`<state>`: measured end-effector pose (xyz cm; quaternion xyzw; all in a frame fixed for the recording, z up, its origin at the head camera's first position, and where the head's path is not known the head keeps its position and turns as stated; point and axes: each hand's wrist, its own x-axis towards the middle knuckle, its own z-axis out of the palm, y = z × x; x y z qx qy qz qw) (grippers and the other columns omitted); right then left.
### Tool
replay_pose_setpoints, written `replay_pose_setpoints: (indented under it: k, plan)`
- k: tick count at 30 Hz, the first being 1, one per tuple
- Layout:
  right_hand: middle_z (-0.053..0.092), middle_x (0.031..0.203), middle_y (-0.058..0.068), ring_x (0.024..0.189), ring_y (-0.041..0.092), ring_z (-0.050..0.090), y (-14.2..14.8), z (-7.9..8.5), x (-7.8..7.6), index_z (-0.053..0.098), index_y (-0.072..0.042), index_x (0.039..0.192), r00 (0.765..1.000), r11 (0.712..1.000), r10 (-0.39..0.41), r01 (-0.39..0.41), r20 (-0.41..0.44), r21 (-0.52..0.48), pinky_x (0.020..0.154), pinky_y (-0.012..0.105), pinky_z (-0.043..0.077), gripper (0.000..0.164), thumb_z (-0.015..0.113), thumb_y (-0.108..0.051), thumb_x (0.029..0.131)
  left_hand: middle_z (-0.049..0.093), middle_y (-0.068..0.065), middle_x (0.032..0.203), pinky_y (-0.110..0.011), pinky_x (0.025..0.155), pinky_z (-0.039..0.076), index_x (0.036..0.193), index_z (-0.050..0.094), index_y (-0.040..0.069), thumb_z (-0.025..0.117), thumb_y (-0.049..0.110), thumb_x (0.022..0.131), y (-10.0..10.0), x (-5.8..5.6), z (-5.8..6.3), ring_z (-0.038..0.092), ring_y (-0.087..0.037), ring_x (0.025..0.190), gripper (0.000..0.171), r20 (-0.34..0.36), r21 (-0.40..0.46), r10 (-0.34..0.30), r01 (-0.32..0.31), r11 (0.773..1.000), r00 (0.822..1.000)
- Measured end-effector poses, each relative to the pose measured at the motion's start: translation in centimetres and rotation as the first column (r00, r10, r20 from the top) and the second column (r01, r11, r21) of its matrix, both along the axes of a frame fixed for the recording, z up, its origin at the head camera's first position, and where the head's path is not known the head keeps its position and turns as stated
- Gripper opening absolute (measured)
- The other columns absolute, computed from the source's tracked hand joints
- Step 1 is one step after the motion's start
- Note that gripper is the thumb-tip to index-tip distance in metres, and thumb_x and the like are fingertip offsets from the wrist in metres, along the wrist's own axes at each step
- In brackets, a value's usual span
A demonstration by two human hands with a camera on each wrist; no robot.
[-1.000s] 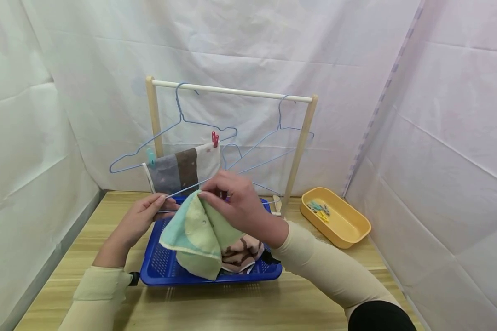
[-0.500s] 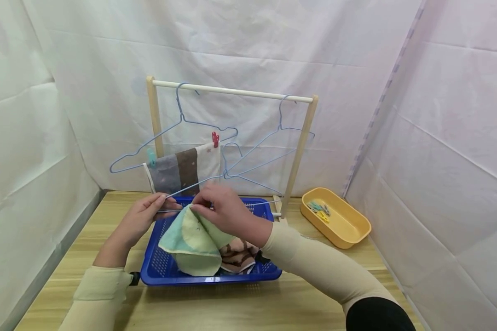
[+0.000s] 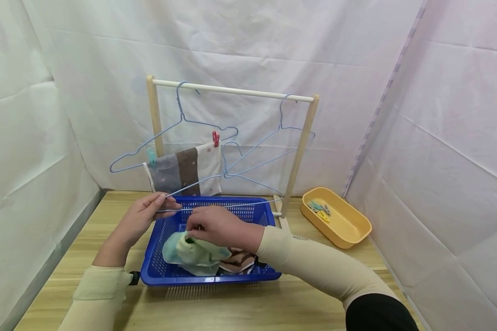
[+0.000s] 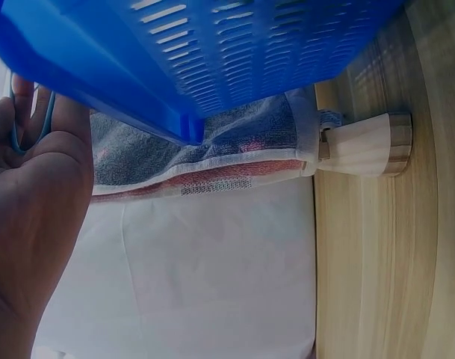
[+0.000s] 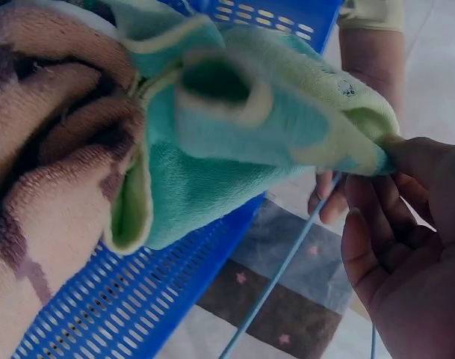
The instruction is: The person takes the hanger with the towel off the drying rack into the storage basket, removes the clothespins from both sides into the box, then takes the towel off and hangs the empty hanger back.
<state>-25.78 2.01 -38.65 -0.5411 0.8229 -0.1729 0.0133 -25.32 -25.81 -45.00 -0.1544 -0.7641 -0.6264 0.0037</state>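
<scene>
My left hand (image 3: 142,215) grips the left end of a blue wire hanger (image 3: 194,185), holding it over the blue basket (image 3: 211,279). In the left wrist view the fingers curl round the hanger's bent end. Thumb and fingers of my right hand (image 3: 223,225) pinch an edge of a yellow-green and aqua towel (image 3: 194,253), just below the hanger's lower bar. That towel lies crumpled in the basket. In the right wrist view the pinched towel (image 5: 212,183) stretches towards my fingertips, partly blurred. A brown patterned towel (image 3: 237,263) is beside it, partly hidden by my right arm.
Behind the basket stands a rack with a white rail (image 3: 232,91). From it hang a hanger with a striped towel (image 3: 186,172), clipped by red and teal clothespins, and another blue hanger (image 3: 269,134). A yellow tray (image 3: 349,225) at right holds several clothespins (image 3: 320,210).
My right hand has moved down and slightly left from the hanger's level, lowering the towel, which has slumped into the basket. My left hand and its hanger stay in place.
</scene>
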Motion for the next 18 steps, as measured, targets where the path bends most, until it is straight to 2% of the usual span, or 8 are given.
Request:
replay_pose_setpoints:
  k: [6,14,18]
  plan:
    - [0.069,0.096,-0.014,0.081,-0.004,0.058,-0.6,-1.3,-0.4,0.082,-0.019,0.107,0.999,0.991,0.035,-0.037,0.016,0.127,0.074,0.011,0.05,0.011,0.076,-0.028,0.109,0.073,-0.03,0.132,-0.026,0.099,0.063,0.137,0.06,-0.016,0.04,0.035,0.123,0.0,-0.1,0.0,0.077,-0.011,0.116,0.056,-0.01,0.005,0.001,-0.001,1.0,1.0]
    - [0.071,0.089,-0.016,0.078,-0.004,0.06,-1.4,-3.8,-0.9,0.082,-0.019,0.101,0.993,0.96,0.103,-0.114,0.055,0.256,0.071,0.011,0.05,0.011,0.076,-0.023,0.109,0.072,-0.03,0.133,-0.026,0.1,0.062,0.136,0.062,-0.013,0.04,0.037,0.123,0.0,-0.1,0.0,0.076,-0.012,0.117,0.056,0.012,-0.006,0.005,-0.005,1.0,1.0]
    - [0.071,0.087,-0.018,0.076,-0.006,0.06,-1.6,-4.8,-0.8,0.083,-0.02,0.1,0.991,0.942,0.12,-0.131,0.055,0.31,0.072,0.01,0.05,0.011,0.078,-0.026,0.108,0.072,-0.031,0.133,-0.027,0.1,0.062,0.137,0.06,-0.014,0.04,0.036,0.123,0.0,-0.1,0.0,0.076,-0.012,0.117,0.056,0.012,-0.007,0.003,-0.003,1.0,1.0]
